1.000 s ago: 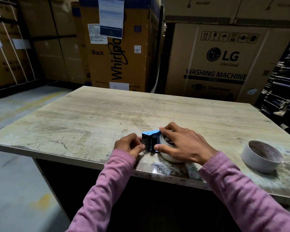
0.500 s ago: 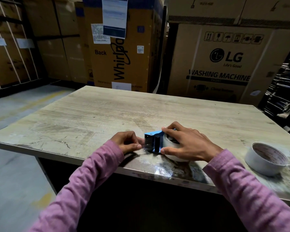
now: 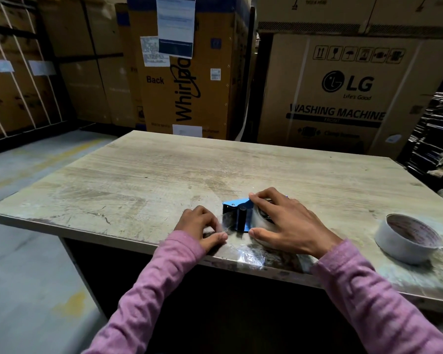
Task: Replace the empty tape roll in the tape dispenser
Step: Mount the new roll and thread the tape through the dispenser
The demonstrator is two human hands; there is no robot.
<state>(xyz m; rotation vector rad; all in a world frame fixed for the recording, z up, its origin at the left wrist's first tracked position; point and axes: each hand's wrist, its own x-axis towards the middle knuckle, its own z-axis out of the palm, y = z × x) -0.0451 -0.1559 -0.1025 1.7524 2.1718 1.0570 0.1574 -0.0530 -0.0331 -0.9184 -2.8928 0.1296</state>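
At table edge | right hand (image 3: 289,223) splayed, gripping tape dispenser (image 3: 237,215) | left hand (image 3: 202,226) curled, seemingly pinching tape

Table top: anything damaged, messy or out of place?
Yes. Crinkled clear tape residue is stuck along the near edge of the table, below the blue tape dispenser. The surface is scuffed, with whitish smears around the loose tape roll at right.

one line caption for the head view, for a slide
Right hand steadies the blue dispenser on the table while the left hand pinches clear tape; a spare roll sits right.
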